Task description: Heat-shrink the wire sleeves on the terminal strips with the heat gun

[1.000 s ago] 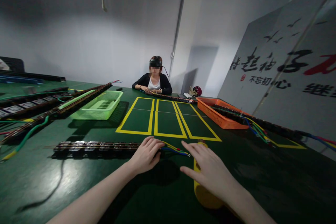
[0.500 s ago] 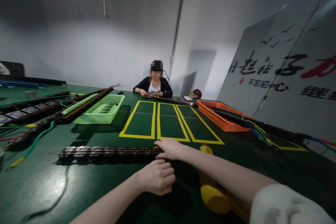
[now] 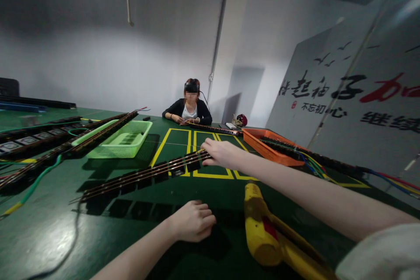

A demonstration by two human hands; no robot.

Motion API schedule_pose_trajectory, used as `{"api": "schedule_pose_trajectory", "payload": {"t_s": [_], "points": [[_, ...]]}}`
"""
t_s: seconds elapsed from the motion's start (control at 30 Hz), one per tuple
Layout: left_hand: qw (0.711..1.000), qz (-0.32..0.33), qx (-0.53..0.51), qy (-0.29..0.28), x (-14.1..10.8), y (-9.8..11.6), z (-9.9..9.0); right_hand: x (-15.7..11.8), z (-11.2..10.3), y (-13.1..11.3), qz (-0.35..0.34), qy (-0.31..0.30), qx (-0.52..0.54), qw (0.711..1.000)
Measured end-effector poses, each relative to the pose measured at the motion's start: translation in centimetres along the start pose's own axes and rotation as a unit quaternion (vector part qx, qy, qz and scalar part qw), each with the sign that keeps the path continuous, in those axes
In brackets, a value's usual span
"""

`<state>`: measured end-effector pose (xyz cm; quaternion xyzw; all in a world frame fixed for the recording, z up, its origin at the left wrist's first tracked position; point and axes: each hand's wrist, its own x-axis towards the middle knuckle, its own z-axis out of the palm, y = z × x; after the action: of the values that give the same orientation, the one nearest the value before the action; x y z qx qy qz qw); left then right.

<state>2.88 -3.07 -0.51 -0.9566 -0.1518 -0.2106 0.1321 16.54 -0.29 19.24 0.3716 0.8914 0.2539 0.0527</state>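
Note:
My right hand (image 3: 220,153) is closed round the right end of a long strip of dark square segments (image 3: 160,168) with thin copper-coloured rods along it. The strip slants, its right end raised off the table and its left end low, with a shadow beneath. My left hand (image 3: 196,221) is curled into a loose fist on the near side of the strip, apart from it; nothing shows in its fingers. A yellow heat gun (image 3: 262,232) lies to the right, below my right forearm.
Yellow tape rectangles (image 3: 213,176) mark the green table. A green basket (image 3: 131,146) stands left beside more strips (image 3: 42,133) and a green cable (image 3: 42,177). An orange basket (image 3: 275,153) with strips and coloured wires is at right. A co-worker (image 3: 189,107) sits across.
My right hand has lifted the strip's right end up and away from me, so the strip now slants. My left hand has stayed almost in place. The heat gun is less covered by my arm.

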Motion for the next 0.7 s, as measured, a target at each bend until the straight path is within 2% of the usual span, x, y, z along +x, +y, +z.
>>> {"api": "schedule_pose_trajectory", "payload": {"t_s": [0.2,0.37,0.47,0.53,0.7], "points": [[0.999,-0.022,-0.036,-0.029,0.3,0.2,-0.7,-4.7,-5.4,6.7,0.083,0.006,-0.116,0.990],[0.993,-0.055,-0.082,-0.064,0.3,0.4,-1.4,-9.7,-7.1,12.9,0.222,-0.004,-0.211,0.952],[0.988,-0.075,-0.114,-0.068,0.2,0.5,-1.3,-12.4,-6.1,15.8,0.312,-0.004,-0.235,0.921],[0.986,-0.086,-0.129,-0.067,0.2,0.5,-1.3,-14.1,-4.5,17.2,0.378,0.002,-0.233,0.896],[0.984,-0.095,-0.134,-0.068,0.2,0.4,-0.9,-17.6,2.2,19.2,0.497,0.017,-0.151,0.855]]}}
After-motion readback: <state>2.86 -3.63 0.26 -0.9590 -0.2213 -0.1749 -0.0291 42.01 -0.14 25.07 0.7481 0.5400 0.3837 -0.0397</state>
